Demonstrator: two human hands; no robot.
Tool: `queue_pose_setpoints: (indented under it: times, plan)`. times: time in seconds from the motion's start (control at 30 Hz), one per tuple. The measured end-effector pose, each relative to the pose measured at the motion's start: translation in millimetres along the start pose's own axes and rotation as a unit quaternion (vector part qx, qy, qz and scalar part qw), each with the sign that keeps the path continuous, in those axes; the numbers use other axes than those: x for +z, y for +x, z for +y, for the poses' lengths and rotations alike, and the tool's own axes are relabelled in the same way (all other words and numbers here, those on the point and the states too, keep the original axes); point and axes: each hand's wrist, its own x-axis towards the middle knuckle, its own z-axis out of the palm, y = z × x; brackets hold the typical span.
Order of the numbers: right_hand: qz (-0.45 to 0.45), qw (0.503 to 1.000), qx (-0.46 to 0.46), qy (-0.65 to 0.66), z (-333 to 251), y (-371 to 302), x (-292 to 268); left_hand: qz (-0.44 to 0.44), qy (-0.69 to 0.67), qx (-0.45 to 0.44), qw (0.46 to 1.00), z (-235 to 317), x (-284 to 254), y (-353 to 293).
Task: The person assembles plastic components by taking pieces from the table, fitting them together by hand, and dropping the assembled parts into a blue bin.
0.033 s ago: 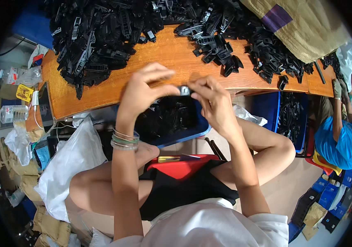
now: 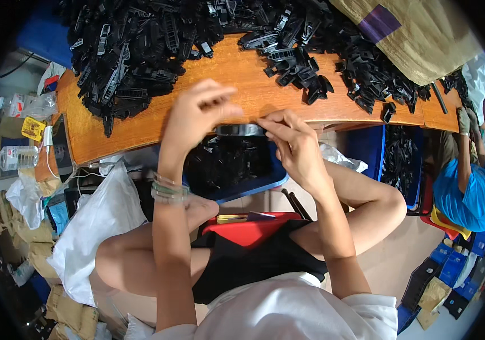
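My right hand (image 2: 296, 139) pinches one end of a slim black plastic part (image 2: 239, 130) between thumb and fingertips. The part points left, level, above a blue bin (image 2: 279, 178) under the table's front edge; more black parts lie in that bin. Just above the part's left end is my left hand (image 2: 194, 119), slightly blurred, fingers and thumb apart with nothing between them. Beyond my hands, a large heap of long black plastic parts (image 2: 132, 62) covers the table's left, and smaller black pieces (image 2: 310, 73) are spread toward the right.
The wooden table (image 2: 219, 73) runs across in front of me. A brown sack (image 2: 418, 45) rests at its right rear. Another blue bin (image 2: 367, 156) of black parts stands right of my knee. A co-worker in blue (image 2: 466, 195) sits far right. A white bag (image 2: 100, 232) hangs left.
My left hand has opened away from the part and moved up slightly. The part, earlier mostly hidden between both hands, now shows lengthwise in my right hand's pinch.
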Motion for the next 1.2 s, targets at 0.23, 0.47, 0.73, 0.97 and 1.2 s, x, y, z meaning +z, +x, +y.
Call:
queue_pose_setpoints:
  times: [0.23, 0.47, 0.73, 0.97, 1.2]
  plan:
    - [0.289, 0.938, 0.002, -0.19, 36.8, 4.7, -38.2, 0.091, 0.21, 0.084, 0.97, 14.0, 61.9, 95.1]
    - [0.25, 0.95, 0.112, -0.15, 51.1, 36.1, -54.5, 0.125, 0.25, 0.135, 0.95, 15.4, 56.3, 87.1]
    - [0.131, 0.973, -0.002, -0.19, 61.7, 43.0, -70.8, 0.184, 0.302, 0.224, 0.908, -5.7, 25.6, -4.8]
    - [0.145, 0.953, -0.038, -0.262, 63.9, 41.2, -82.6, 0.185, 0.139, 0.124, 0.965, 1.7, 30.9, -16.0]
    - [0.053, 0.997, -0.054, -0.027, 18.9, 20.2, -31.0, 0.074, 0.168, 0.097, 0.978, 0.7, 21.6, -9.6]
